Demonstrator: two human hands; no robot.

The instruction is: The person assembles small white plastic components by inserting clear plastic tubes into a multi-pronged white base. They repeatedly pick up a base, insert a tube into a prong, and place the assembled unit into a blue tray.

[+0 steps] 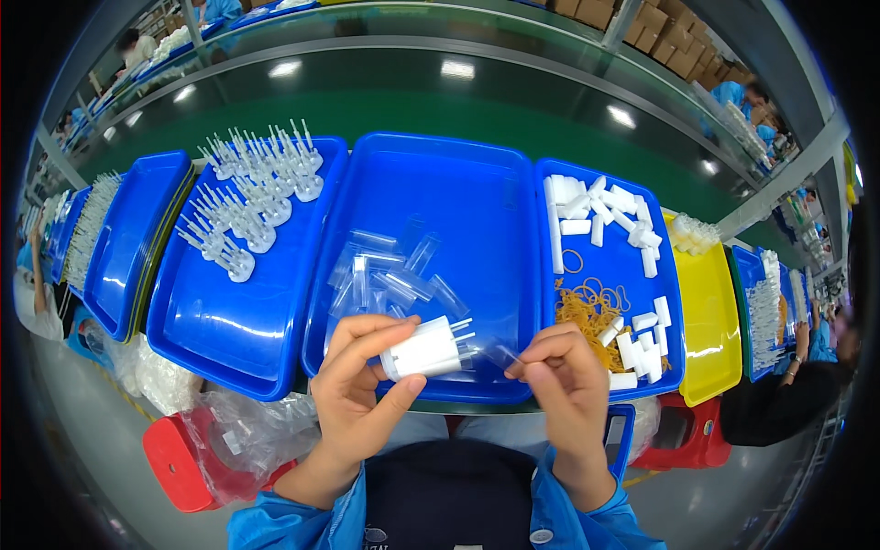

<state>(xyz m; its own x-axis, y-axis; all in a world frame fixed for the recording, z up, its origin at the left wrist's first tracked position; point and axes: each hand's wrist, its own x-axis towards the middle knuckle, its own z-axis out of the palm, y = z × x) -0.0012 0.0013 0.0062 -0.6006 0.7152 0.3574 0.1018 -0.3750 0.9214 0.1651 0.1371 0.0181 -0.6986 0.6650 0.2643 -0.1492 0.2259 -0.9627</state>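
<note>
1. Fingers (385, 341) of left hand (353, 390) clamped on small white plastic plug with metal prongs (423, 351); right hand (568, 385) pinching clear film sleeve (495, 353), both above near rim of wide blue plastic tray (495, 192).
2. Likely light, rigid; best gripped by body. Sleeve flimsy, slippery.
3. Little room between tray rims.

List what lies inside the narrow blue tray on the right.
The narrow blue tray holds small white blocks at its far end and more near its front corner, with a heap of tan rubber bands between. The right hand covers the tray's near left corner.
</note>
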